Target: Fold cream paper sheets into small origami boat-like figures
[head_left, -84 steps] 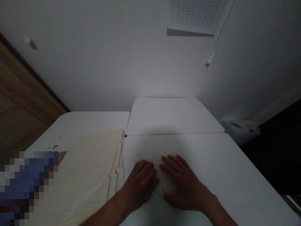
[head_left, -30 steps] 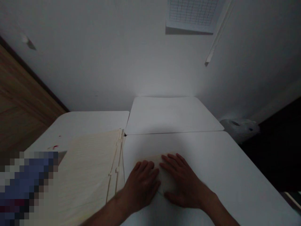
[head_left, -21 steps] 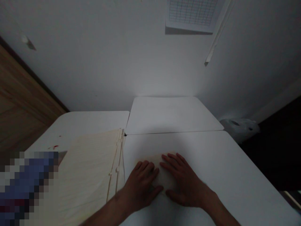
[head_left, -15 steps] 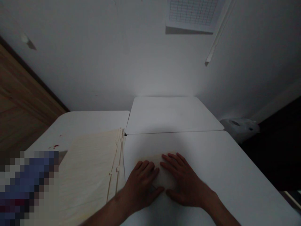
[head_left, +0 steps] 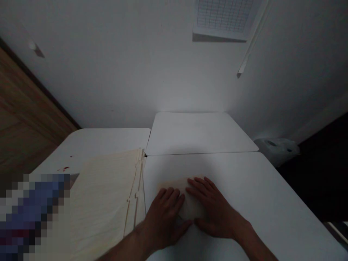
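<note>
A small cream-coloured folded sheet lies on the white table right in front of me. My left hand rests flat on its left part, fingers stretched out. My right hand lies flat on its right part, fingers spread forward. Both palms press down on the sheet, and most of it is hidden under them. Only its far edge and a strip between the hands show.
A stack of large cream sheets with small tabs lies to the left. A second white table stands behind, a third at the left. A white bag sits by the right wall, and a wooden door is at the left.
Both hands have stayed flat on the folded sheet. The left hand slid slightly toward me and its thumb moved inward under the right hand's thumb. The view shifted a little.
</note>
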Demonstrator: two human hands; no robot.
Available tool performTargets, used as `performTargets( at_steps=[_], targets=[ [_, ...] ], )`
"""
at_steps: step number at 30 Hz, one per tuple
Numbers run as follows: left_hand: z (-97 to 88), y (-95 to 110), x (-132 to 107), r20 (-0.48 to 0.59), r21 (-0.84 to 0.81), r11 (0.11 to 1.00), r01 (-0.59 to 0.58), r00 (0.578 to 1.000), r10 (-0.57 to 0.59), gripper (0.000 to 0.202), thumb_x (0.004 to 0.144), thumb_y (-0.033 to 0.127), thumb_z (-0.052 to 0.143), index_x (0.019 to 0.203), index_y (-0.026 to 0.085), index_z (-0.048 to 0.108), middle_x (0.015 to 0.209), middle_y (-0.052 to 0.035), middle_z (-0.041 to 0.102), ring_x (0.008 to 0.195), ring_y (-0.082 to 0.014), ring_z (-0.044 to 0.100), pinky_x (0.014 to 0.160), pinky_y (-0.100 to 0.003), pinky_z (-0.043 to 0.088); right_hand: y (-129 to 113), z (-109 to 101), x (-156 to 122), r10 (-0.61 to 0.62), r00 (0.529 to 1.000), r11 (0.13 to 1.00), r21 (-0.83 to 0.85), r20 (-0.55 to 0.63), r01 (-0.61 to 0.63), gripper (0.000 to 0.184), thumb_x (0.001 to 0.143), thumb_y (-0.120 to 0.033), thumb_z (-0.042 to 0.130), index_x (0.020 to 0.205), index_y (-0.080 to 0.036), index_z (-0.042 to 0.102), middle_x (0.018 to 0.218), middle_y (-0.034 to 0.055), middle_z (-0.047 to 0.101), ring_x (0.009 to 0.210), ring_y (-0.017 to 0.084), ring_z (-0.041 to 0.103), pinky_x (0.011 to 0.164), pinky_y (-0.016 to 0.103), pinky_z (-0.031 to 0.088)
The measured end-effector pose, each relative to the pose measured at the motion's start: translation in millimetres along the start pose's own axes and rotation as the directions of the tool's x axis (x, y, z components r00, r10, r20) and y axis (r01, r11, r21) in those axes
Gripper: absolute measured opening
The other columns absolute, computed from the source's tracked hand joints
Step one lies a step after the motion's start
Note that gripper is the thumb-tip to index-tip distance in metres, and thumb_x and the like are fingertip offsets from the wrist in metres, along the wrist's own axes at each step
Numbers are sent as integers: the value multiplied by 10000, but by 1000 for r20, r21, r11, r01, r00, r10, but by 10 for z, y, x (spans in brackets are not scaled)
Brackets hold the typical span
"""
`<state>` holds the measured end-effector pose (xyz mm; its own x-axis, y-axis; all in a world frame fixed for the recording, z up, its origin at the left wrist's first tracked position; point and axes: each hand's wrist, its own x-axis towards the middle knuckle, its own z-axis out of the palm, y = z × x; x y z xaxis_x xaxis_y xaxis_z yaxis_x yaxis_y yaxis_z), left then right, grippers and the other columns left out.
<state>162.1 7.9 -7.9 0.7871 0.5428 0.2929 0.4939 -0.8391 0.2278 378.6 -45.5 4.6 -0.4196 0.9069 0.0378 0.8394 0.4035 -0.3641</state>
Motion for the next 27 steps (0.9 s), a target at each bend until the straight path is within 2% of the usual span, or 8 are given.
performTargets(
  at_steps=[4,7,10,13,16,19,24,27],
  targets=[
    [-20,-31,-4,13,2,1000,20,1000,-20,300,838,252,529,1125,172,562,1152,-142,557,1046,-312,511,914,-517,401,12,-4,-2,0,1000,1000,-11,-7,0,770,699,-332,622,1406,-225,338,1525,38,239,1400,252,160,1151,489,80],
    [-21,-52,-13,17,-8,1000,8,1000,-8,312,845,207,507,1152,173,547,1264,-150,506,1137,-320,467,964,-525,368,25,5,-2,-7,998,999,-37,-58,5,669,761,-358,594,1379,-220,379,1502,66,292,1382,263,214,1136,508,134],
    [-34,-57,-13,48,-26,1000,7,999,-6,306,853,197,494,1155,181,544,1259,-139,523,1129,-312,479,970,-530,365,10,17,-11,-53,986,996,-74,-158,42,532,780,-316,599,1291,-220,481,1430,90,405,1334,275,308,1111,512,207],
    [-51,-50,-8,46,-54,999,8,999,-5,292,856,191,488,1142,190,548,1245,-133,537,1112,-300,494,960,-521,378,-50,35,-46,-155,967,987,-76,-201,143,289,814,-208,571,1100,-231,595,1255,69,562,1193,239,463,1046,445,334],
    [-50,-46,-8,40,-69,998,9,999,-6,293,849,182,493,1136,197,549,1243,-131,540,1109,-297,501,957,-524,382,-128,71,-108,-207,965,978,-33,-160,204,146,824,-142,542,925,-215,617,1043,47,637,959,193,560,878,355,451],
    [-42,-48,-10,42,-81,996,22,999,-19,298,849,178,493,1142,203,546,1253,-124,536,1119,-297,496,966,-527,377,-176,104,-169,-223,966,975,-21,-128,222,134,828,-145,533,913,-212,612,951,49,644,885,197,560,798,342,462],
    [-30,-66,1,30,-135,990,35,999,-31,311,837,169,519,1146,196,542,1242,-111,538,1112,-290,490,967,-505,391,-195,110,-203,-240,963,971,-28,-127,238,141,840,-177,527,945,-217,613,943,56,634,887,203,547,789,346,450],
    [2,-93,9,-35,-185,981,65,997,-73,342,831,149,532,1170,195,526,1196,-101,555,1106,-276,486,963,-488,408,-211,121,-183,-223,968,975,-28,-115,222,85,845,-192,538,895,-207,605,914,46,620,861,199,534,774,347,438]
  ],
)
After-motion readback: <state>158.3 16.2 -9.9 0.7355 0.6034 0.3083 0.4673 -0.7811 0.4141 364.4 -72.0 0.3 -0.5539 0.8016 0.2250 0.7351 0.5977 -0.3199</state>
